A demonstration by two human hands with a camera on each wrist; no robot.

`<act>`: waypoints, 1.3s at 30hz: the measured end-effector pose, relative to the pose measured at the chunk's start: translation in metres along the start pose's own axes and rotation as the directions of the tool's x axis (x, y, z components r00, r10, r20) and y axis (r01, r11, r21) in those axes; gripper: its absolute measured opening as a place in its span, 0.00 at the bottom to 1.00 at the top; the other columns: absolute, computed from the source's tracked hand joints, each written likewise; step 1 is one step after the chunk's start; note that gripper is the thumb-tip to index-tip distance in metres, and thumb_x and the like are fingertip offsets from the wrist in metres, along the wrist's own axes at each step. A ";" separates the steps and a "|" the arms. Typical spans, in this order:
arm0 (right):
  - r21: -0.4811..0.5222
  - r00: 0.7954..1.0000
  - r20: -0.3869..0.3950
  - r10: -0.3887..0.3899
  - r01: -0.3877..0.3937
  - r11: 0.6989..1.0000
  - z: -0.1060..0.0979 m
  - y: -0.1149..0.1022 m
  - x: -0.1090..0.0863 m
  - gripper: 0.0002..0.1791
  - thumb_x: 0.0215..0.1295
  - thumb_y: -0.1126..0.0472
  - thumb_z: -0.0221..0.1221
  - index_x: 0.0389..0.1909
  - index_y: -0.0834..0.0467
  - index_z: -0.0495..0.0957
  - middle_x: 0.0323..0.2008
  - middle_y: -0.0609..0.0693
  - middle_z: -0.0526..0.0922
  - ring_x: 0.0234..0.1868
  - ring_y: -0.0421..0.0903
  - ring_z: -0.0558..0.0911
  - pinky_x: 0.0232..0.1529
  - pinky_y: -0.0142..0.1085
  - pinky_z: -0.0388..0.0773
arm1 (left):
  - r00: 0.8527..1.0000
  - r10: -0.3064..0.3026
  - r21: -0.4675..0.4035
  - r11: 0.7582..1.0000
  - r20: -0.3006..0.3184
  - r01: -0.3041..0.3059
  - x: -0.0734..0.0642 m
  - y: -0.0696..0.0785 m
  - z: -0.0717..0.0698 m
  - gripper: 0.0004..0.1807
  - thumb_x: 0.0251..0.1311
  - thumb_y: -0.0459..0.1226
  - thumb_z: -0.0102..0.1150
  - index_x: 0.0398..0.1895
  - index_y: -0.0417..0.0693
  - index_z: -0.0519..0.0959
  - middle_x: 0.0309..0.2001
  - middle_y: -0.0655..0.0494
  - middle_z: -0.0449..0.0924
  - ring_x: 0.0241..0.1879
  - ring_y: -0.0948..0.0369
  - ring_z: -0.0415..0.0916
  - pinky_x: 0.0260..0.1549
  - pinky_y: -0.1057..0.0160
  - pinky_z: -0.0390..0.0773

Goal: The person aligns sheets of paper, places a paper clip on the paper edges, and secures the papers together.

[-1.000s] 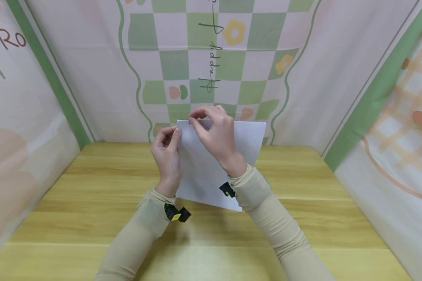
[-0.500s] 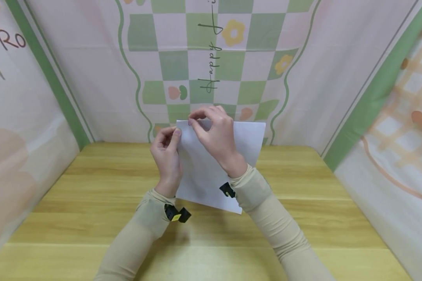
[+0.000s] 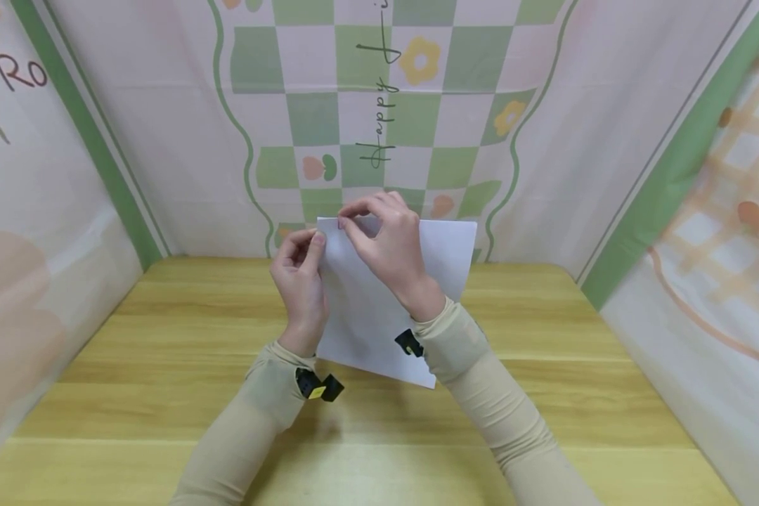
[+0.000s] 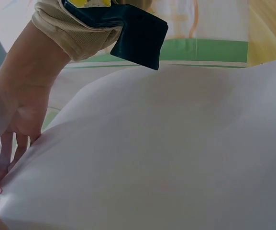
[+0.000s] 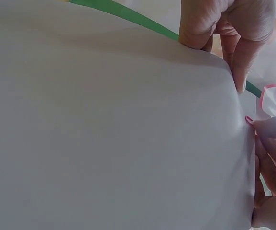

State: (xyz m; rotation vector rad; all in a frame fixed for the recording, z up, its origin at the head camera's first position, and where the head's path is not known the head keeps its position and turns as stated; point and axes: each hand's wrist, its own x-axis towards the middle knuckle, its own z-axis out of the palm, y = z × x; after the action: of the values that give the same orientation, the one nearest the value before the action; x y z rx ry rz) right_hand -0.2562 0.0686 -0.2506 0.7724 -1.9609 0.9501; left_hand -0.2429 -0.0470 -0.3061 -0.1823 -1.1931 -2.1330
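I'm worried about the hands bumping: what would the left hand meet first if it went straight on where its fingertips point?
Besides the paper it pinches, the left hand would probably first meet the right hand near the pink loop; depth is unclear.

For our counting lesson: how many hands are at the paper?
2: the left hand at the left edge of the paper, near the top; the right hand at its top edge.

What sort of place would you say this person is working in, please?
Probably a tabletop booth set up for recording: a wood-grain table, patterned hangings on three sides, and a black device strapped at each wrist.
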 end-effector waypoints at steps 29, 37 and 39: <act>-0.005 1.000 0.016 -0.018 0.018 1.000 0.000 0.002 0.000 0.02 0.56 0.65 0.65 0.30 0.57 0.85 0.31 0.48 0.84 0.38 0.45 0.77 0.43 0.35 0.73 | 1.000 0.008 -0.020 1.000 -0.007 -0.009 0.000 -0.001 0.001 0.04 0.59 0.28 0.59 0.30 0.45 0.80 0.32 0.55 0.75 0.30 0.64 0.70 0.29 0.74 0.71; -0.005 0.998 -0.010 -0.062 0.062 0.998 -0.001 0.003 0.000 0.02 0.56 0.65 0.65 0.29 0.58 0.85 0.31 0.48 0.84 0.37 0.45 0.77 0.42 0.35 0.73 | 1.000 0.006 -0.043 0.999 -0.010 -0.007 0.000 0.001 0.004 0.04 0.58 0.28 0.60 0.30 0.45 0.81 0.34 0.53 0.76 0.31 0.63 0.71 0.31 0.73 0.72; -0.004 0.998 -0.013 -0.067 0.067 0.998 -0.001 0.003 0.000 0.02 0.56 0.64 0.65 0.29 0.58 0.85 0.30 0.48 0.84 0.37 0.45 0.77 0.42 0.34 0.73 | 1.000 0.001 -0.043 0.999 -0.012 -0.001 0.000 0.001 0.004 0.04 0.58 0.28 0.60 0.30 0.45 0.81 0.34 0.53 0.76 0.32 0.64 0.71 0.31 0.73 0.72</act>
State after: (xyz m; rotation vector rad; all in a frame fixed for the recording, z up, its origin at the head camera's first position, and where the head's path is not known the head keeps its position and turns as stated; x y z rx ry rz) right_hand -0.2584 0.0707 -0.2514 0.8223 -1.9128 0.9096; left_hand -0.2429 -0.0438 -0.3030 -0.1892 -1.1408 -2.1572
